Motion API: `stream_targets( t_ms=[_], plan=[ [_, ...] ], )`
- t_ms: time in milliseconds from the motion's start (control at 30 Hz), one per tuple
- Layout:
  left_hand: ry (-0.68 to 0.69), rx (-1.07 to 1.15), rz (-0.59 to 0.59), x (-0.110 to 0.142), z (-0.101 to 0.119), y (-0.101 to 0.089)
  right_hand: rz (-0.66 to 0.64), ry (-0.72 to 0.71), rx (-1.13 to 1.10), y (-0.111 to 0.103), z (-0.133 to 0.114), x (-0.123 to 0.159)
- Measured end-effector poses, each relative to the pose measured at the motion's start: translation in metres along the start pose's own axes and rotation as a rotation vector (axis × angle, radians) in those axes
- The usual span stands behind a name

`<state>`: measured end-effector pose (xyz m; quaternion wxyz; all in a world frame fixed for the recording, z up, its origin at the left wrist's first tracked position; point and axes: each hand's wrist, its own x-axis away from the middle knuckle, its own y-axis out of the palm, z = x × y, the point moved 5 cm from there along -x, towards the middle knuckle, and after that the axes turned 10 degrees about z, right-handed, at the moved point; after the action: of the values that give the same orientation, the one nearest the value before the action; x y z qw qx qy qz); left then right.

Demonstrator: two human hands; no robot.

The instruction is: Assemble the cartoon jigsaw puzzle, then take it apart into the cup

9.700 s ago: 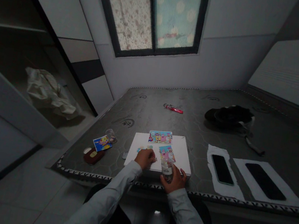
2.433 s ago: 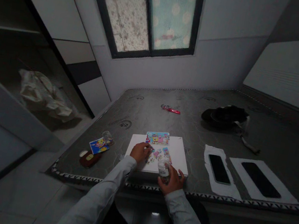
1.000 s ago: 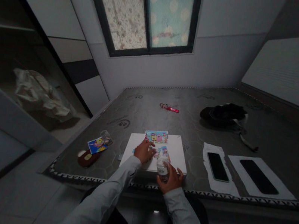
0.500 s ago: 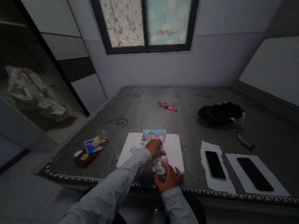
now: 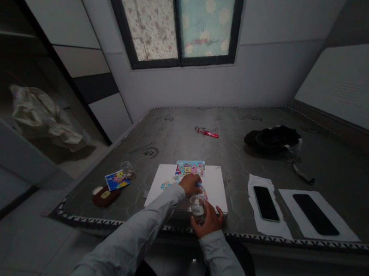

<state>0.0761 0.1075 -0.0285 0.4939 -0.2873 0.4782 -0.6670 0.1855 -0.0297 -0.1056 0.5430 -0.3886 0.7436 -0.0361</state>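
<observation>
My right hand [image 5: 209, 221] is wrapped round a small clear jar [image 5: 197, 209] with a pale label, held at the front edge of a white box [image 5: 158, 183]. Just above the jar's mouth is my left hand [image 5: 191, 185], its fingers curled together; whatever they pinch is too small to make out. Under and beside that hand, small colourful pieces [image 5: 165, 184], like jigsaw pieces, lie on the box. A bright cartoon picture card [image 5: 189, 167] lies at the box's far edge, partly covered by my left hand.
Left of the box are a blue cartoon card [image 5: 116, 180], a clear container [image 5: 128, 170] and a brown item [image 5: 105, 196]. To the right, a phone [image 5: 265, 203] and a dark slab [image 5: 315, 215] rest on white sheets. Farther back lie a red item [image 5: 208, 133] and a dark cap [image 5: 273, 140].
My left hand has shifted slightly, its fingers drawing in near the jar's mouth. My right hand keeps the jar in the same place. The view has tilted very slightly.
</observation>
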Motion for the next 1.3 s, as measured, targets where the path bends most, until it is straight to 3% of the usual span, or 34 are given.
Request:
stream_targets(
  t_ms=[267,733,900,1167,1300],
  plan=[
    [-0.002,0.076,-0.005,0.006,0.001,-0.006,-0.008,0.002,-0.003,0.002,0.002,0.002],
    [-0.059,0.173,0.121,0.007,-0.009,-0.014,-0.006,0.019,-0.008,0.0,-0.001,0.0],
    [-0.003,0.132,0.123,0.011,-0.006,-0.015,-0.028,0.106,-0.044,-0.002,-0.004,-0.001],
    [0.115,0.021,0.042,0.015,0.004,-0.014,-0.028,0.109,-0.046,-0.004,-0.007,-0.002],
    [0.116,0.018,0.056,0.016,0.004,-0.013,-0.028,0.112,-0.043,-0.003,-0.005,-0.002]
  ],
)
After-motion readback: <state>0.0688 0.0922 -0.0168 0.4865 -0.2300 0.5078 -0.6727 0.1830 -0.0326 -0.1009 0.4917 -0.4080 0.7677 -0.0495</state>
